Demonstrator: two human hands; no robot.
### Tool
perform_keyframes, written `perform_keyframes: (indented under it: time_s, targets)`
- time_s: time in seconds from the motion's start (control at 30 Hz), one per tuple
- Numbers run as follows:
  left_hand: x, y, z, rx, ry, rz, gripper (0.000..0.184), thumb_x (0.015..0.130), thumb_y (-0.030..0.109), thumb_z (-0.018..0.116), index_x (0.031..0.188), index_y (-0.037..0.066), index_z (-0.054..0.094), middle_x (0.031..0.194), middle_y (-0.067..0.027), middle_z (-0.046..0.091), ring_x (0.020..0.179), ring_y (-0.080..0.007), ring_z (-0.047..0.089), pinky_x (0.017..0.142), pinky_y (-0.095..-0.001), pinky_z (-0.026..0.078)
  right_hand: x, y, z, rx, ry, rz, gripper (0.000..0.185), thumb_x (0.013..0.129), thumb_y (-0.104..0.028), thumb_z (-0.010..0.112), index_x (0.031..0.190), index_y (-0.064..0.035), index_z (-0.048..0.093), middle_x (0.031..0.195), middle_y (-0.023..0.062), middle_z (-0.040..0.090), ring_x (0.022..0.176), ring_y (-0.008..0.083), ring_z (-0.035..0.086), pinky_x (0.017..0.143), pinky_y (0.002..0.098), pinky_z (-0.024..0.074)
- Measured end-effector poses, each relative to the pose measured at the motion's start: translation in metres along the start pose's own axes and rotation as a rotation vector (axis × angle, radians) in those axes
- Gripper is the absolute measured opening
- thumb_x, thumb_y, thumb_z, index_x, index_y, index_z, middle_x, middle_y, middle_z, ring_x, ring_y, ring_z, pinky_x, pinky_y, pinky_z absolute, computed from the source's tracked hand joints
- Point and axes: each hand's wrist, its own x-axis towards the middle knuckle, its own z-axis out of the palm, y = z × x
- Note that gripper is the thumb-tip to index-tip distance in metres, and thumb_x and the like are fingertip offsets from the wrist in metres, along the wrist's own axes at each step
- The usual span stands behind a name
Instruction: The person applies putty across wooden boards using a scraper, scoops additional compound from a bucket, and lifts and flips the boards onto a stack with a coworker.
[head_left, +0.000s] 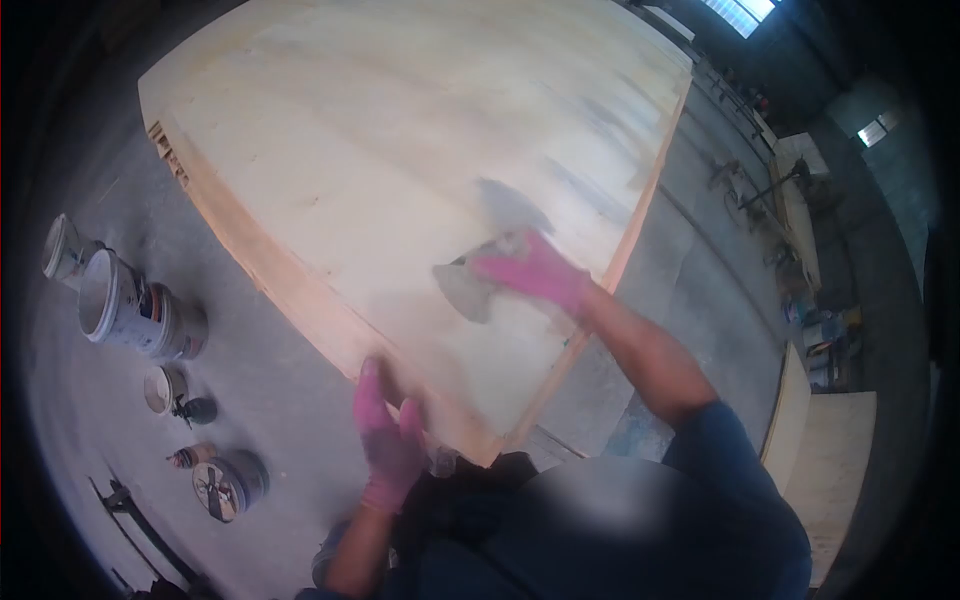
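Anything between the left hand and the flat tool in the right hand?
Only the pale panel, edge and top; head view shows nothing lying between left hand and flat tool.

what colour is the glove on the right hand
Pink; the right glove shows best in the head view.

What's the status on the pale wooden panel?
Right pink-gloved hand holding flat grey tool on panel; left pink-gloved hand at panel's edge. No obstruction visible.
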Motion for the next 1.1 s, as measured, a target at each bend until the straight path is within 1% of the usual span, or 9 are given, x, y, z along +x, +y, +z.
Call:
perform_keyframes:
  time_s: [0.17, 0.4, 0.6, 0.63, 0.7, 0.77, 0.87, 1.03, 1.1]
  targets:
    - [-0.041, -0.035, -0.022, -0.144, 0.011, -0.284, 0.059, 0.095, -0.001, 0.051, 0.151, -0.005, 0.034, 0.13, -0.0209, 0.06, 0.124, -0.0288, 0.058, 0.105, -0.0366, 0.043, 0.02, -0.017, 0.02, -0.424, -0.13, -0.24, 0.035, 0.086, -0.036, 0.072, 0.107, -0.0085, 0.072, 0.097, 0.0124, 0.072, 0.092, 0.0281, 0.069, 0.081, 0.0382, 0.0554]
    - [-0.059, -0.171, -0.089, 0.009, -0.102, -0.442, 0.052, 0.095, 0.006, 0.052, 0.146, -0.001, 0.043, 0.118, -0.0217, 0.066, 0.098, -0.0338, 0.065, 0.09, -0.0414, 0.051, -0.129, 0.012, 0.028, -0.697, -0.004, -0.413, 0.027, 0.085, -0.019, 0.073, 0.112, -0.0158, 0.074, 0.107, 0.0074, 0.072, 0.092, 0.0273, 0.069, 0.082, 0.0403, 0.0547]
    - [-0.057, -0.317, -0.18, 0.008, -0.145, -0.668, 0.049, 0.102, 0.014, 0.048, 0.147, -0.004, 0.039, 0.117, -0.0172, 0.065, 0.096, -0.0199, 0.061, 0.087, -0.0328, 0.048, -0.137, -0.052, 0.137, -0.329, 0.255, 0.047, 0.026, 0.091, -0.017, 0.07, 0.116, -0.0094, 0.071, 0.101, 0.0052, 0.074, 0.08, 0.0187, 0.07, 0.07, 0.0331, 0.056]
    - [-0.055, -0.353, -0.196, 0.203, -0.176, -0.395, 0.048, 0.102, 0.013, 0.048, 0.146, -0.004, 0.04, 0.117, -0.0182, 0.066, 0.098, -0.0215, 0.062, 0.088, -0.0337, 0.048, -0.131, -0.063, 0.157, -0.054, 0.268, 0.229, 0.023, 0.092, -0.017, 0.069, 0.114, -0.0085, 0.071, 0.098, 0.0046, 0.074, 0.08, 0.0168, 0.069, 0.07, 0.0319, 0.056]
    - [-0.053, -0.428, -0.244, 0.638, -0.184, 0.109, 0.047, 0.101, 0.011, 0.048, 0.145, -0.004, 0.041, 0.117, -0.0202, 0.066, 0.102, -0.0248, 0.064, 0.092, -0.0354, 0.049, -0.093, -0.093, 0.221, 0.418, 0.335, 0.387, 0.022, 0.095, -0.016, 0.067, 0.115, -0.0059, 0.069, 0.094, 0.0027, 0.072, 0.079, 0.0115, 0.067, 0.068, 0.0282, 0.0556]
    - [0.021, -0.383, -0.315, -0.031, -0.124, -0.518, 0.043, 0.099, 0.009, 0.05, 0.139, -0.007, 0.046, 0.12, -0.0233, 0.064, 0.113, -0.0379, 0.063, 0.099, -0.0408, 0.048, -0.044, -0.085, 0.303, 0.927, 0.419, 0.331, 0.027, 0.097, -0.013, 0.064, 0.123, -0.0039, 0.062, 0.098, 0.0027, 0.07, 0.083, 0.0109, 0.066, 0.071, 0.0283, 0.0557]
    - [0.103, -0.398, -0.397, -0.062, 0.057, -0.544, 0.043, 0.098, 0.005, 0.051, 0.139, -0.008, 0.046, 0.124, -0.0229, 0.064, 0.114, -0.0337, 0.064, 0.101, -0.0391, 0.047, 0.059, -0.116, 0.399, 1.43, 0.242, 0.358, 0.033, 0.099, -0.01, 0.057, 0.132, -0.0045, 0.054, 0.113, 0.0064, 0.066, 0.099, 0.0178, 0.065, 0.085, 0.0342, 0.0547]
    - [0.248, -0.475, -0.468, -0.062, 0.154, -0.292, 0.046, 0.096, 0.003, 0.054, 0.14, -0.007, 0.046, 0.125, -0.0216, 0.064, 0.116, -0.0306, 0.063, 0.103, -0.0372, 0.047, 0.225, -0.186, 0.5, -0.206, 0.05, -0.039, 0.051, 0.088, -0.021, 0.069, 0.133, -0.0034, 0.054, 0.124, 0.0166, 0.064, 0.116, 0.0316, 0.062, 0.1, 0.0398, 0.0487]
    - [0.305, -0.51, -0.491, -0.024, 0.197, -0.237, 0.047, 0.095, 0.004, 0.055, 0.14, -0.006, 0.047, 0.124, -0.0207, 0.064, 0.116, -0.0305, 0.063, 0.103, -0.0374, 0.047, 0.306, -0.187, 0.54, 0.781, 0.006, 0.321, 0.053, 0.087, -0.022, 0.069, 0.135, -0.0037, 0.054, 0.124, 0.0169, 0.064, 0.116, 0.0313, 0.062, 0.1, 0.0392, 0.0488]
